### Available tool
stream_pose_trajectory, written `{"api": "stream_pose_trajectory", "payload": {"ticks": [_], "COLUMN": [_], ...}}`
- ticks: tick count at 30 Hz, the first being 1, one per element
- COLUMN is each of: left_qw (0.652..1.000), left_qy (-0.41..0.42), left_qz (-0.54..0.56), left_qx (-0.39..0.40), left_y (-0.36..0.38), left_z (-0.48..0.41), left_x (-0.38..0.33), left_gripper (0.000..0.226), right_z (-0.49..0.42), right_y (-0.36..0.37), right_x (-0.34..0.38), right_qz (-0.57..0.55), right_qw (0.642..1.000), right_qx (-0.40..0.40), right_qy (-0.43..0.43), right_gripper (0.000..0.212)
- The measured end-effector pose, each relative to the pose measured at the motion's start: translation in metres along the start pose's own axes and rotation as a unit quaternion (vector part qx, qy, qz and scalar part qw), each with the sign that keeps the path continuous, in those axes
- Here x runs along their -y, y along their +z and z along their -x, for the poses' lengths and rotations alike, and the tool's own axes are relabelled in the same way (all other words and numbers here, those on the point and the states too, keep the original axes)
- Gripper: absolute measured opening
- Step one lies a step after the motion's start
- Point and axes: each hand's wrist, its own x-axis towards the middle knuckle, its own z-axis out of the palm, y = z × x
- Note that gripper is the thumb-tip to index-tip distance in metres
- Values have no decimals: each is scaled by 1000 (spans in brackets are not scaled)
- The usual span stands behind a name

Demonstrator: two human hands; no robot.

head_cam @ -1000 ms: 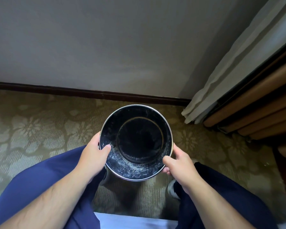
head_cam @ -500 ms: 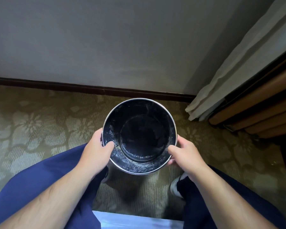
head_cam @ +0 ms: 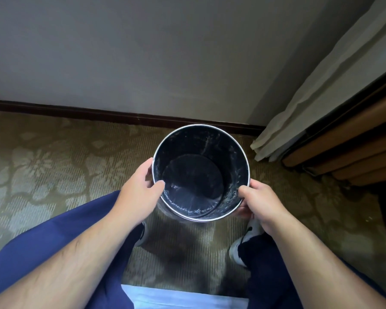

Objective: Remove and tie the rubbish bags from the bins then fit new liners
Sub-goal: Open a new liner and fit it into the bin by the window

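Note:
A round black bin (head_cam: 230,152) with a shiny metal rim is held over the patterned carpet between my knees. Its inside is bare and dusty, with no liner or bag in it. My left hand (head_cam: 138,192) grips the rim on the left, thumb hooked inside and fingers on the outer wall. On the right, my right hand (head_cam: 260,204) grips the rim the same way, thumb over the edge and fingers under the outside. The mouth of the bin tips slightly towards me.
A grey wall with a dark skirting board (head_cam: 98,113) runs behind the bin. A pale curtain (head_cam: 303,103) and wooden furniture (head_cam: 352,148) fill the right side. My blue trouser legs and a white shoe (head_cam: 241,246) flank the bin. A white sheet edge (head_cam: 176,297) lies below.
Both hands have carried the bin away from me towards the wall and a little to the right. The grip on the rim is the same.

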Motion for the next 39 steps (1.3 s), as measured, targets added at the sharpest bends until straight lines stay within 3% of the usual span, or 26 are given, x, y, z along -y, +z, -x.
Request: {"api": "stream_pose_trajectory", "payload": {"ticks": [3,7,8,11,16,19,22,25,30,39], "left_qw": [1000,998,997,989,960,932,886,831,777,730], "left_qy": [-1,-20,-34,-48,148,232,248,193,92,53], "left_qz": [-13,-43,-53,-118,-220,-278,-383,-495,-562,-578], "left_qx": [2,-41,-54,-76,-91,-27,82,163,268,361], "left_y": [1,-1,-2,-1,12,25,41,54,72,97], "left_z": [-2,-9,-11,-13,-6,-10,-19,-38,-65,-84], "left_x": [-2,0,0,2,-4,-2,0,6,21,48], "left_gripper": [54,31,33,69,66,57,51,53,60,69], "right_z": [-3,-4,-5,-6,-7,-16,-26,-38,-56,-90], "right_y": [4,27,33,37,17,8,3,10,24,32], "right_x": [3,12,13,11,-6,-8,-2,5,1,-29], "right_qz": [1,12,15,14,13,18,51,86,106,121], "right_qw": [1000,1000,999,999,1000,999,998,996,994,991], "right_qx": [-9,-10,-10,-22,-24,-19,-4,16,11,6], "right_qy": [4,-19,-26,-31,0,25,22,11,17,58], "right_gripper": [22,26,25,27,34,32,29,28,27,31]}}
